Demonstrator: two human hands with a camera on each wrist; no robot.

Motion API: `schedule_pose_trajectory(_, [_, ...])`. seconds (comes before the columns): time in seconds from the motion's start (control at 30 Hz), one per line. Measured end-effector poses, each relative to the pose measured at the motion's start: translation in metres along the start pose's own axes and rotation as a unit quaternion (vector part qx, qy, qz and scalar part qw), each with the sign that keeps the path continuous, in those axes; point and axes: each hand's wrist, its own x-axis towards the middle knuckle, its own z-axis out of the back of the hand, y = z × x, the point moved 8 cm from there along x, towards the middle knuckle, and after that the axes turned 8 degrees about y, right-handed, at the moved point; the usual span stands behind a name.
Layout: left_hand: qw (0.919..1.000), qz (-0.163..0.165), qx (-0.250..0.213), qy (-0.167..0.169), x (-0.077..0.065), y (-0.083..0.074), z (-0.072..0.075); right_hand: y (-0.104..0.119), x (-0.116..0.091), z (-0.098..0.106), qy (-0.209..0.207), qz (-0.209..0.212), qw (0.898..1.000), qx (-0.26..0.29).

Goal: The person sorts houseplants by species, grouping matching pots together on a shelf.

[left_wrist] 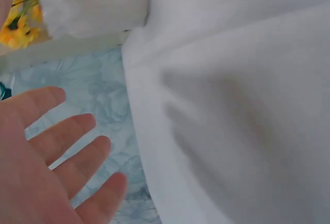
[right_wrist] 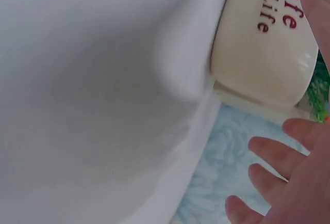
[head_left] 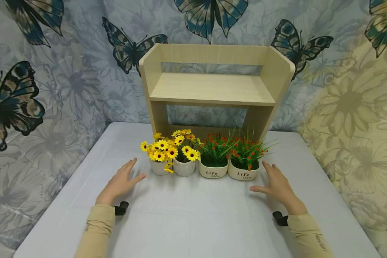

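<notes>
Side by side in front of the shelf stand potted artificial plants. Two on the left carry yellow flowers (head_left: 161, 144) in whitish pots (head_left: 184, 168); two on the right have red-dotted greenery (head_left: 214, 146) in cream pots marked "Life" (head_left: 243, 174). My left hand (head_left: 120, 182) is held with fingers spread, left of the leftmost pot and apart from it. On the other side, my right hand (head_left: 276, 185) spreads its fingers beside the rightmost pot, thumb toward it. Neither hand holds anything. The right wrist view shows that cream pot (right_wrist: 263, 43) close to the thumb.
A two-tier light wooden shelf (head_left: 213, 87) stands behind the plants at the back of the table. White cloth (head_left: 193, 218) covers the tabletop. Butterfly-patterned fabric (head_left: 67, 79) hangs around the back and sides. Each wrist wears a small black camera (head_left: 121, 208).
</notes>
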Motion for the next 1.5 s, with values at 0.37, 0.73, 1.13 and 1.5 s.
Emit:
schedule_pose_trajectory(0.37, [0.9987,0.009,-0.041,-0.027,0.003,-0.005,0.03,0.006,0.017,-0.007,-0.017,-0.022,0.997,0.07])
schedule_pose_trajectory(0.73, [0.9938,-0.039,-0.064,-0.081,0.023,-0.03,0.067,0.005,0.029,-0.01,-0.039,-0.002,0.99,0.134])
schedule_pose_trajectory(1.13, [0.9781,-0.054,-0.175,-0.098,0.047,-0.058,0.073,0.006,0.037,-0.016,-0.048,0.006,0.975,0.216])
schedule_pose_trajectory(1.5, [0.9715,-0.056,-0.208,-0.099,0.074,-0.085,0.087,0.002,0.041,-0.026,-0.034,-0.023,0.969,0.243])
